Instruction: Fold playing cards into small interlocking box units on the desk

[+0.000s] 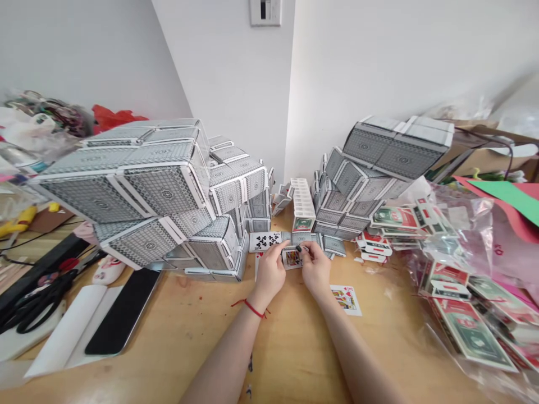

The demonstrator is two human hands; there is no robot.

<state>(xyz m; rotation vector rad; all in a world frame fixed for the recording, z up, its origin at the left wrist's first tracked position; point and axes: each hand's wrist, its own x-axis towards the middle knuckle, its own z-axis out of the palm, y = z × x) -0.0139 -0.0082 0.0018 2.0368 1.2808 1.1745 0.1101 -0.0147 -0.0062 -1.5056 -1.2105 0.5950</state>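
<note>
A face-up picture playing card (293,258) is gripped at its two ends, just above the wooden table (177,331). My left hand (270,269) pinches its left end and wears a red string at the wrist. At the right end, the fingers of my right hand (315,268) are closed on the same card, near a small dark piece. Behind my hands lie a card with black pips (265,241) and several grey-backed cards (334,245). Another face card (347,299) rests flat beside my right forearm. My fingers hide parts of the held card.
Tall stacks of grey-patterned card-built blocks stand at left (164,191) and right (349,191). Between them runs a row of card boxes (302,202). Green-red card boxes (474,331) lie in plastic at right. A black phone (122,314) and scissors (46,297) are at left.
</note>
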